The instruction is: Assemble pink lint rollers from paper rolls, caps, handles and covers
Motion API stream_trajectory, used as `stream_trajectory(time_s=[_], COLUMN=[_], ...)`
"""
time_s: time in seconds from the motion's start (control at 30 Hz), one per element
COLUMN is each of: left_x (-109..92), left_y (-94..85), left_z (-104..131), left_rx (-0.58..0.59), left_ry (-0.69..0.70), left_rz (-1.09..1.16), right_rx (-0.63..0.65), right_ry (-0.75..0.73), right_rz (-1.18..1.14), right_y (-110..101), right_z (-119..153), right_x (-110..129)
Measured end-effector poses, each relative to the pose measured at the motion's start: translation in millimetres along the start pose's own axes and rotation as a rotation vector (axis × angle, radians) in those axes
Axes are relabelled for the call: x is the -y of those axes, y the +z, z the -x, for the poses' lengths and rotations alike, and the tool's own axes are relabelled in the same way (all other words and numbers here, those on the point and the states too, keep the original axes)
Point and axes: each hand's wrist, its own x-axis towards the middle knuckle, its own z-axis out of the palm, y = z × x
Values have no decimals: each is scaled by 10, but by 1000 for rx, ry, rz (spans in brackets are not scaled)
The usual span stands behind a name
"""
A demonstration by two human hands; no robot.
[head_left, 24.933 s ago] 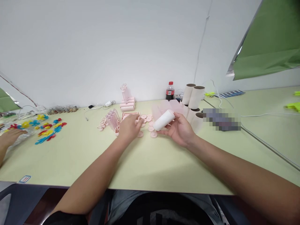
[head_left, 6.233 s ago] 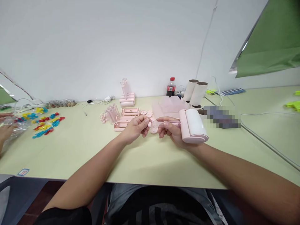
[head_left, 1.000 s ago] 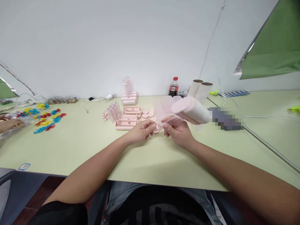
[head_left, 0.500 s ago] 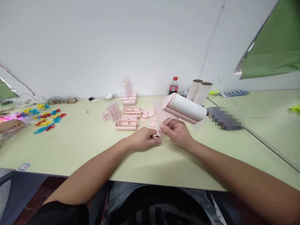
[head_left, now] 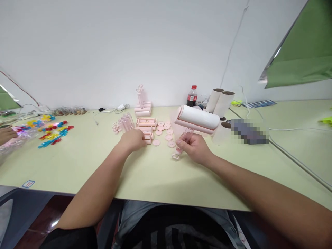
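A pink-and-white roller [head_left: 197, 119] tilts above the table [head_left: 166, 183], its wide head raised toward the wall [head_left: 160, 52] and its clear pink handle [head_left: 184, 135] slanting down to a small loop [head_left: 175, 156] at the near end. The person's right hand [head_left: 197, 148] grips the handle, thumb laid along it and fingers wrapped behind. The left hand [head_left: 131, 140], fingers curled, reaches to the nearest of several pink holders [head_left: 147, 121] lying side by side; whether it grips the holder cannot be told, as the hand hides part of it.

Between the two hands, flat pink discs [head_left: 171, 144] lie scattered on the tabletop. Just past the left hand, spare handles [head_left: 126, 121] stand bunched together, with spare loops [head_left: 116, 128] in a small heap beside them. Another roller [head_left: 143, 110] sits near the wall, its handle pointing up.

Beyond the raised roller, a red-capped bottle [head_left: 192, 97] of dark drink stands near upright white tubes [head_left: 225, 103]. On the left side of the table, red, yellow and blue pieces [head_left: 55, 129] lie spread out near a co-worker's hand [head_left: 7, 134] at the edge of view.
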Motion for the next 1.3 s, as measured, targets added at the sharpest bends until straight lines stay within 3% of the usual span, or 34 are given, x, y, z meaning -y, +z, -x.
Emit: stream_trajectory(time_s=[0.43, 0.6, 0.87, 1.17, 1.3], left_x=[-13, -2, 15, -18, -7], left_y=[96, 121, 114, 44, -54], left_z=[16, -15, -9, 45, 114], left_rx=[-15, -8, -14, -1, -4], left_ry=[74, 82, 111, 95, 91], left_rz=[-60, -52, -20, 17, 92], right_rx=[114, 173, 113, 40, -61], right_ry=[113, -58, -80, 74, 132], right_rz=[-237, -172, -173, -303, -334], right_y=[40, 38, 64, 22, 15], right_z=[32, 30, 9, -43, -65], right_x=[-15, -53, -87, 22, 2])
